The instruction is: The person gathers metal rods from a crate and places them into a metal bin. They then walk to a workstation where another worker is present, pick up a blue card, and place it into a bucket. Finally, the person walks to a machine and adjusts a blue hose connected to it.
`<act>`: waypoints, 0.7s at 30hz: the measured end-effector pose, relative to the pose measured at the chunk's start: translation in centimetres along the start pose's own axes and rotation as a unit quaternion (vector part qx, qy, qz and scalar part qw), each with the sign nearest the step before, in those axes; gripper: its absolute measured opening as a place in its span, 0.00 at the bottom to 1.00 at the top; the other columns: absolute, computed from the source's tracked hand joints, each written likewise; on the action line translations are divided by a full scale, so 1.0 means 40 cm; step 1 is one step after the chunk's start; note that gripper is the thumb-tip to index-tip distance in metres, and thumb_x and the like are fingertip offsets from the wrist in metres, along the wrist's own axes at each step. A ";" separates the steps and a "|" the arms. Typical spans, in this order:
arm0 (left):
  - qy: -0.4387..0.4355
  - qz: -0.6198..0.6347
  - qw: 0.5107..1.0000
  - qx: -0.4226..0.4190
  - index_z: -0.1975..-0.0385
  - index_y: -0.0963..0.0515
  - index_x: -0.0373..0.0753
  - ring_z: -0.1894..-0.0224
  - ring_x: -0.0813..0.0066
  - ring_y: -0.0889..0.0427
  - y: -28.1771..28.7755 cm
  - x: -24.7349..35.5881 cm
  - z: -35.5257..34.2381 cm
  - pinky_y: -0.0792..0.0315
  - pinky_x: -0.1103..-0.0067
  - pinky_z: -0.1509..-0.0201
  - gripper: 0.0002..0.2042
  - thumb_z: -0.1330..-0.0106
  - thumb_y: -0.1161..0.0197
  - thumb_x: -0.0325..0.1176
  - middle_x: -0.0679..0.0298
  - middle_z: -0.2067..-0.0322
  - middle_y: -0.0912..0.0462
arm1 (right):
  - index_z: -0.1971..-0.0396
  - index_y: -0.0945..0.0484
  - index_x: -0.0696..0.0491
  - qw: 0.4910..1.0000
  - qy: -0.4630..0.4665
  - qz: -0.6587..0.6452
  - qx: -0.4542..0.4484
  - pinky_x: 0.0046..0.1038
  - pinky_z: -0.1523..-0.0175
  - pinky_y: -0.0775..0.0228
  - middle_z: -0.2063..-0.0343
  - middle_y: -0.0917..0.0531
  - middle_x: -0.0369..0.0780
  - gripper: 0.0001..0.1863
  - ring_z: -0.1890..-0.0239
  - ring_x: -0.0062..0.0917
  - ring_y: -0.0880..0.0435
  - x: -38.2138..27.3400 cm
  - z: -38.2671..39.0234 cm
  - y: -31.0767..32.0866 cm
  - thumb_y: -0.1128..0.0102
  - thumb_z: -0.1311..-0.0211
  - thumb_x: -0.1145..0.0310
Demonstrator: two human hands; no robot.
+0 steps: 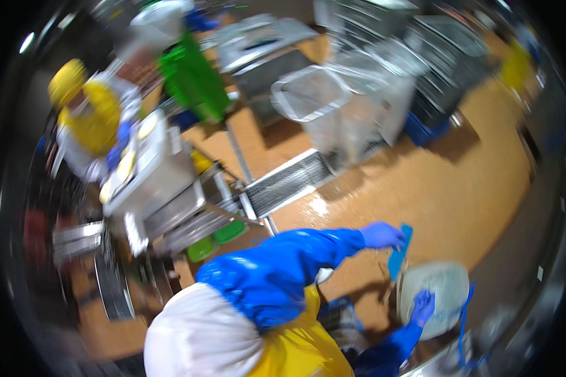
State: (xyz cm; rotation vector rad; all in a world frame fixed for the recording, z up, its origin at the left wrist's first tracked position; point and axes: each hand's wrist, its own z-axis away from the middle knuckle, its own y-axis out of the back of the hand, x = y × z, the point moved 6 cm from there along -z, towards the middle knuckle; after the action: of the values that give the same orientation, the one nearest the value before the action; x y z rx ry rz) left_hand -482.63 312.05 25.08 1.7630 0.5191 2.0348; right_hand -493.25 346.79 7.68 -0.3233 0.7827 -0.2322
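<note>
- Left hand (383,235) closed round upper part of blue flat scraper (397,261); right hand (423,306) over whitish tub (446,283), blurred, can't tell if gripping.
- Floor (459,188), centre-right: shiny patch; feet could slide if wet.
- Tub, lower right: may tip if pushed off-centre.
- Scraper, right of centre, near tub: may drop if the grip loosens.

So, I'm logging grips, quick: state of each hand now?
Left hand: closed, holding a flat blue piece.
Right hand: at the tub; open or closed, can't tell.
</note>
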 end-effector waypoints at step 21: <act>0.189 -0.126 0.972 0.066 0.68 0.16 0.52 0.66 0.61 0.17 -0.013 -0.325 0.263 0.25 0.65 0.65 0.09 0.46 0.39 0.42 0.63 0.69 0.15 | 0.54 0.24 0.54 0.911 0.032 0.412 -0.014 0.25 0.59 0.27 0.57 0.20 0.40 0.19 0.61 0.28 0.19 -0.014 0.189 -0.229 0.47 0.36 0.57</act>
State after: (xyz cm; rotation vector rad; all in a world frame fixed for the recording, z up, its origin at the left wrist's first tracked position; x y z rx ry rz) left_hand -470.53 305.93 15.29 1.2939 0.9615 2.1953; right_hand -488.94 339.98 16.43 0.0090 0.9241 0.5696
